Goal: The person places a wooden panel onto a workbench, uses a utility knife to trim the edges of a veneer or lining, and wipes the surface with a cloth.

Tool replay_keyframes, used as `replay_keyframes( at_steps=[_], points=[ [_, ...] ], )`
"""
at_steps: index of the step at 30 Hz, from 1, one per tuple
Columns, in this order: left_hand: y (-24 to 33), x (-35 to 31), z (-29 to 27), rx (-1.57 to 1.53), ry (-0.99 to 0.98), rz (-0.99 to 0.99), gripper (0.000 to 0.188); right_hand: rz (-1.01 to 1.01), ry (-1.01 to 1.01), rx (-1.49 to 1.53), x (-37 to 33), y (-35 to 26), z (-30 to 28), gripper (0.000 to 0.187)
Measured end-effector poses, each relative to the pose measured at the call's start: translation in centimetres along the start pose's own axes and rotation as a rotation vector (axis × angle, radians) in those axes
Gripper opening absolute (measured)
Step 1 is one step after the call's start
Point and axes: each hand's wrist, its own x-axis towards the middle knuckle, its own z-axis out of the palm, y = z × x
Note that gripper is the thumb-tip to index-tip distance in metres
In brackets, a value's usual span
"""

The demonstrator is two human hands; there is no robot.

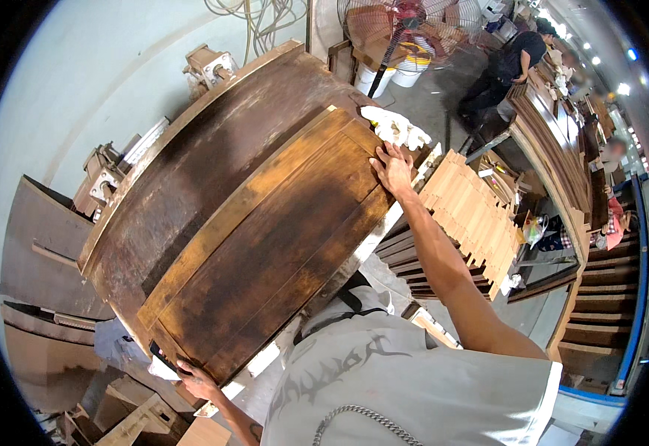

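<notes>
A framed wooden panel (265, 245), stained dark brown and amber, lies at a slant on a worn brown worktable. My left hand (199, 383) grips its near left corner, with the thumb on top and the other fingers partly hidden. At the far right end, my right hand (394, 172) holds the panel's edge, its fingers bent over the corner. Just beyond that hand sits a crumpled white cloth (395, 128) with a bit of yellow. By the left corner, a small dark object (162, 357) and something white show, too little to name.
Clamp-like metal fittings (211, 68) line the worktable's (213, 141) far edge. Light wood strips (466, 215) are stacked right of my right arm. A caged fan (410, 30) and white buckets (406, 70) stand beyond; a person in dark clothes (507, 70) works near stacked boards (555, 141).
</notes>
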Motion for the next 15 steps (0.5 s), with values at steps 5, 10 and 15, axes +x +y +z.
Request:
replay_keyframes(
  at_steps=[5, 10, 15],
  points=[
    [0.5, -0.1, -0.3, 0.0, -0.046, -0.028, 0.073, -0.032, 0.085, 0.221, 0.9, 1.2, 0.0, 0.038],
    [0.6, -0.2, -0.8, 0.004, -0.064, -0.003, 0.073, 0.004, 0.089, 0.21, 1.6, 1.1, -0.9, 0.037],
    [0.8, -0.7, -1.2, -0.061, -0.023, 0.02, 0.072, 0.012, -0.001, 0.225, 1.6, 0.2, -1.9, 0.036]
  ],
)
